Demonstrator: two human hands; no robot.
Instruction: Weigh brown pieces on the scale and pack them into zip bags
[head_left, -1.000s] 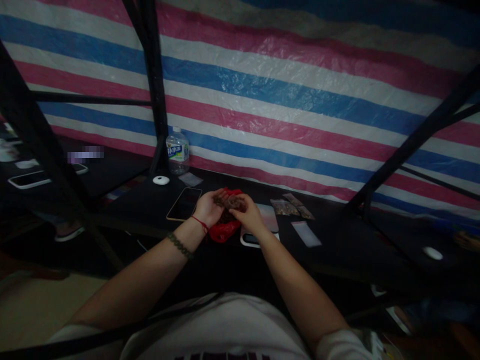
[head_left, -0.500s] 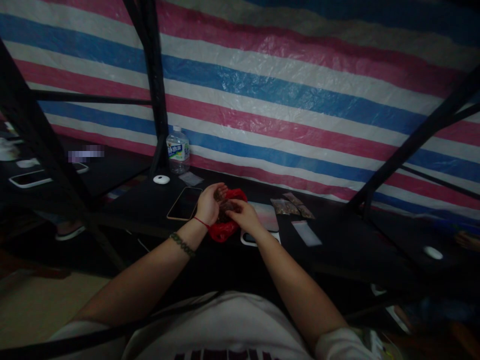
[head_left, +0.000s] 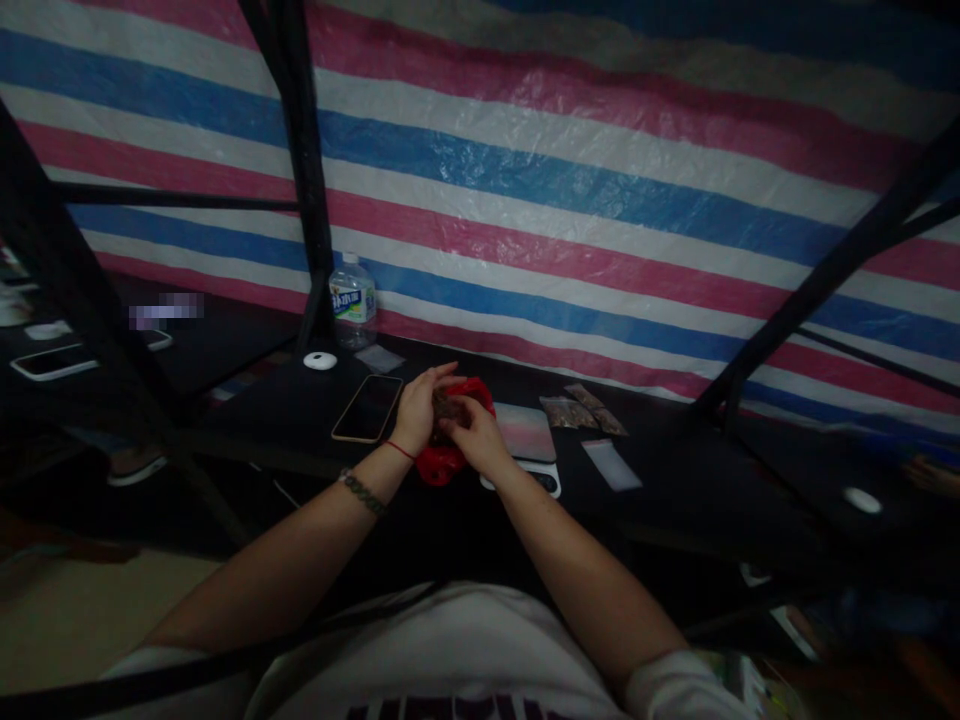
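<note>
Head view: right hand curled beside tilted left hand.

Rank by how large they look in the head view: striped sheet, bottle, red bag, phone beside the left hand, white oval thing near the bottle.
1. Striped sheet
2. Bottle
3. Phone
4. White oval thing
Red bag: unranked, because the left hand and right hand hide part of it.
</note>
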